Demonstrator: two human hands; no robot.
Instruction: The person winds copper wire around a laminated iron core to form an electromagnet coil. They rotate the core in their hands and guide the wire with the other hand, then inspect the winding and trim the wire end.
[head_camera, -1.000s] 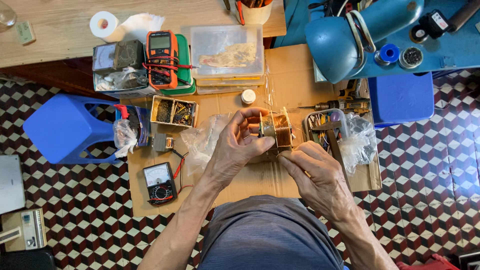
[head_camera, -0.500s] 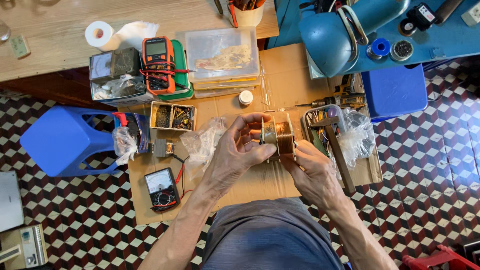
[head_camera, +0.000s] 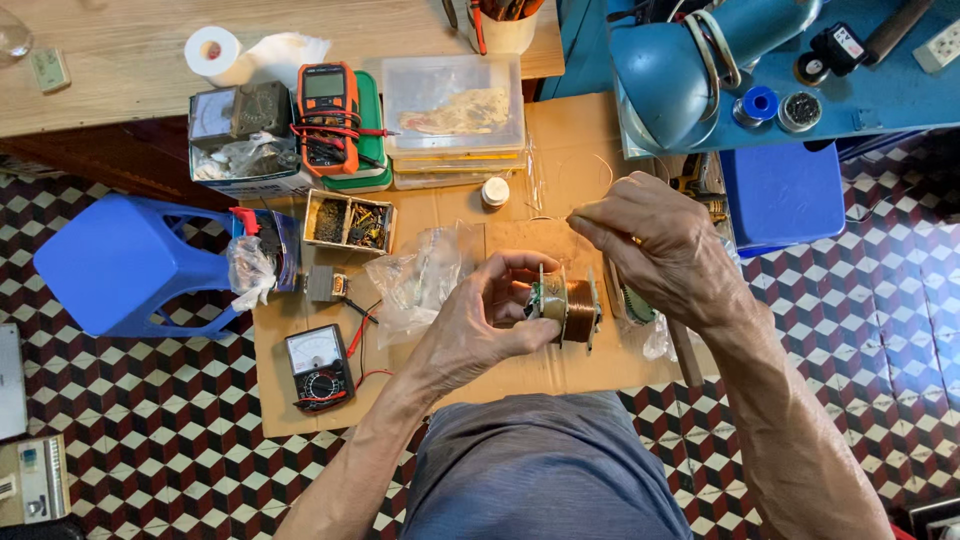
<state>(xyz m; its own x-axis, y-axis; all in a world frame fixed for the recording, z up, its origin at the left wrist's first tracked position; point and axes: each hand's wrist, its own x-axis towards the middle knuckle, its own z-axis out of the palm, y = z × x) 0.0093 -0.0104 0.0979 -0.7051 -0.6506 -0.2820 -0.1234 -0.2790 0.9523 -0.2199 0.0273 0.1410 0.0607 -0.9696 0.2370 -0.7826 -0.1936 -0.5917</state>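
Checkered floor tiles (head_camera: 150, 420) in red, black and white surround a sheet of cardboard (head_camera: 560, 130) that serves as the work surface; a wooden desk (head_camera: 120, 50) runs along the top edge, and a blue bench (head_camera: 900, 95) stands at upper right. On the cardboard lie an analog meter (head_camera: 317, 367), a parts tray (head_camera: 349, 221), a plastic bag (head_camera: 425, 275) and a small white cap (head_camera: 495, 191). An orange multimeter (head_camera: 329, 115) and stacked clear boxes (head_camera: 455, 115) sit near the desk edge, with a paper roll (head_camera: 212, 50) on the desk. A blue stool (head_camera: 125, 265) lies tipped at left; a blue lamp (head_camera: 680, 75) rests on the bench. Over the middle of the cardboard, the left hand (head_camera: 480, 335) grips a copper coil (head_camera: 568, 308) by its end, fingers curled round it. The right hand (head_camera: 665, 245), just above the coil, is pinched shut on a thin wire (head_camera: 590, 160).
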